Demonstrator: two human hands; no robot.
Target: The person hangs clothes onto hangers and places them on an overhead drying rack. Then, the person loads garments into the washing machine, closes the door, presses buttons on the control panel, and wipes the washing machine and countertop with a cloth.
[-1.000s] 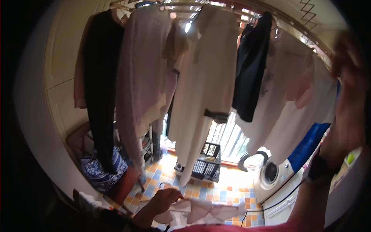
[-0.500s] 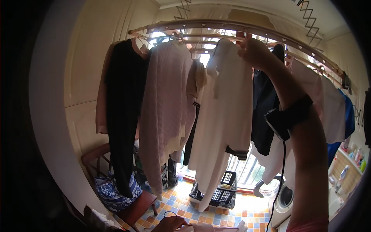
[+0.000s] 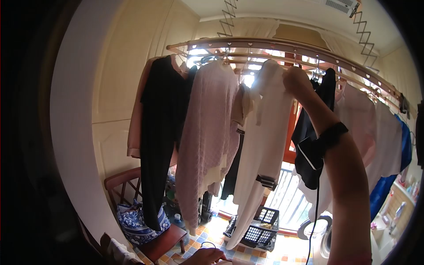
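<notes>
Right hand [image 3: 297,81] raised to the rack, fingers curled in at the shoulder of a long white garment with dark striped cuffs [image 3: 263,141]; cannot tell whether they pinch cloth, hanger or neither. Left hand [image 3: 204,256] low at the bottom edge, fingers curled closed around a thin hanger with a dark wire hook [image 3: 207,242]; pale cloth shows just beside it, cut off by the frame. Right wrist carries a black strap [image 3: 333,136], black cable running down. Step in hand, as judged: handling at the rack with the right hand, the hanger held in reserve by the left. Any shift of the white garment would call for a sure hold at its shoulder, clear of the black garment [image 3: 327,95] alongside. Garment hangs from the brown wooden rack [image 3: 282,44], between that and a lilac knitted sweater [image 3: 205,119]. Beyond, lower: black plastic basket [image 3: 260,236] on the tiles; blue-and-white patterned bundle [image 3: 139,223] on a red-brown wooden chair [image 3: 165,245].
</notes>
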